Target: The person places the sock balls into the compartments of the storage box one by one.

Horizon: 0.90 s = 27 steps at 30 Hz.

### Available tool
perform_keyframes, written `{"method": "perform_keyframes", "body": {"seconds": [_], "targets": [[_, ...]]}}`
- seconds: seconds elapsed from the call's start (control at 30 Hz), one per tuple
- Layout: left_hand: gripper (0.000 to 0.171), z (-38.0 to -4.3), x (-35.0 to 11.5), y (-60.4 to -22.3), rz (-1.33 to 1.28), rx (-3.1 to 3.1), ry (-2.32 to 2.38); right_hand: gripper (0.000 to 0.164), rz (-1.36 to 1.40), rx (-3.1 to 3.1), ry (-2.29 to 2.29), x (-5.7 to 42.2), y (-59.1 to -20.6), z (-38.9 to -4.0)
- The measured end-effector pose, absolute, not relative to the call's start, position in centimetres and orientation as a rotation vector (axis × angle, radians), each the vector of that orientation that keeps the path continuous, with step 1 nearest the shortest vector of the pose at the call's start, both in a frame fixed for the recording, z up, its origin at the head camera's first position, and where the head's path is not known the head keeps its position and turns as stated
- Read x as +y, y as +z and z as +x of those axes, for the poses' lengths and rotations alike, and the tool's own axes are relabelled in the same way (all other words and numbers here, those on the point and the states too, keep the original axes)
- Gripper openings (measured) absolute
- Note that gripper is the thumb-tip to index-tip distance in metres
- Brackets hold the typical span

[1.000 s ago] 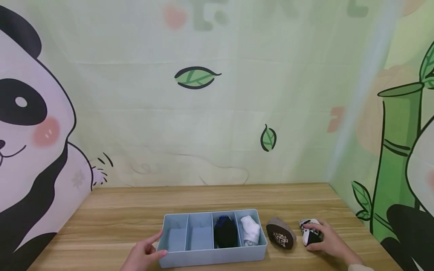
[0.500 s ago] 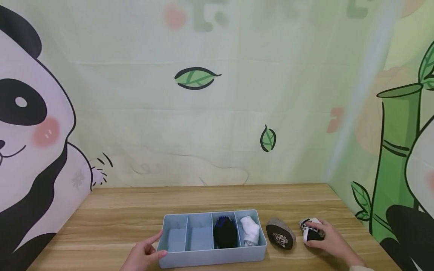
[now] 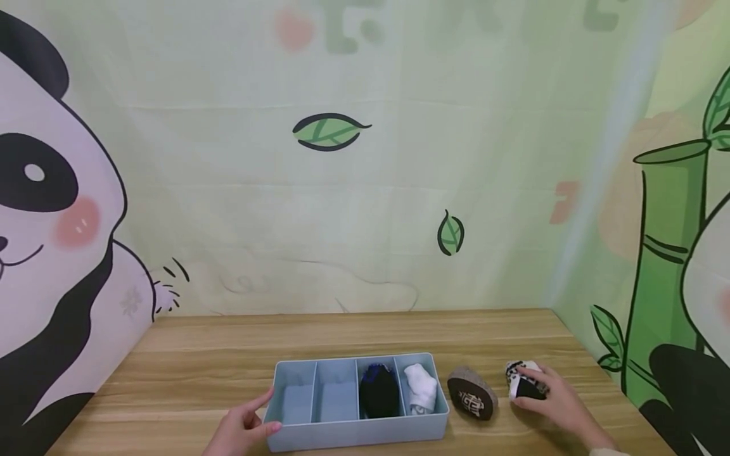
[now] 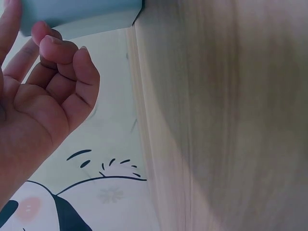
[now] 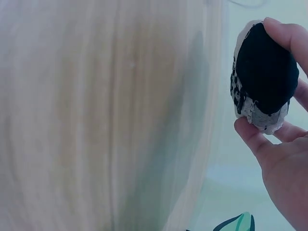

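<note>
My left hand (image 3: 242,427) grips the left end of a light blue divided storage box (image 3: 353,435), thumb at the front wall and a finger at the side. In the left wrist view its other fingers are curled. My right hand (image 3: 561,405) holds a rolled sock (image 5: 267,70), black on one face and white with a black pattern around it, between thumb and fingers. A black rolled sock (image 3: 379,394) with blue lies in the third compartment from the left. The rightmost one holds a white rolled sock (image 3: 421,387). The two left compartments contain nothing.
A dark brown rolled sock (image 3: 472,396) with a pale emblem lies on the wooden table (image 3: 217,342) between the box and my right hand. Behind the table hangs a green cloth backdrop (image 3: 371,209) printed with pandas, leaves and bamboo.
The patterned sock has turned slightly in my right hand and shifted a little to the right. My left hand and the box have stayed in place.
</note>
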<state>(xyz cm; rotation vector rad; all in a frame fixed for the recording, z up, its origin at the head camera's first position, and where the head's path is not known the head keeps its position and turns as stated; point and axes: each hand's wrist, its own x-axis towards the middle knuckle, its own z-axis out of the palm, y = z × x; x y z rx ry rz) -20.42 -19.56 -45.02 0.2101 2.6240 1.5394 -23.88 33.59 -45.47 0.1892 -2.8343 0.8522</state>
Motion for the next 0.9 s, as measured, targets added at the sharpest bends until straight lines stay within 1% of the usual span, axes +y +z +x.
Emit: {"method": "perform_keyframes", "body": {"seconds": [0.17, 0.37, 0.8, 0.9], "targets": [[0.073, -20.3, -19.6, -45.0, 0.189, 2.627, 1.521, 0.067, 0.217, -2.789, 0.841, 33.4, -45.3, -23.9], [0.073, -20.4, -19.5, -45.0, 0.174, 2.632, 1.52, 0.07, 0.215, -2.751, 0.852, 32.9, -44.8, -24.0], [0.073, -20.3, -19.5, -45.1, 0.199, 2.652, 1.529, 0.062, 0.292, -2.615, 0.854, 31.4, -44.2, -23.9], [0.072, -20.3, -19.4, -44.9, 0.164, 2.649, 1.521, 0.062, 0.316, -2.589, 0.863, 31.1, -44.1, -23.8]]}}
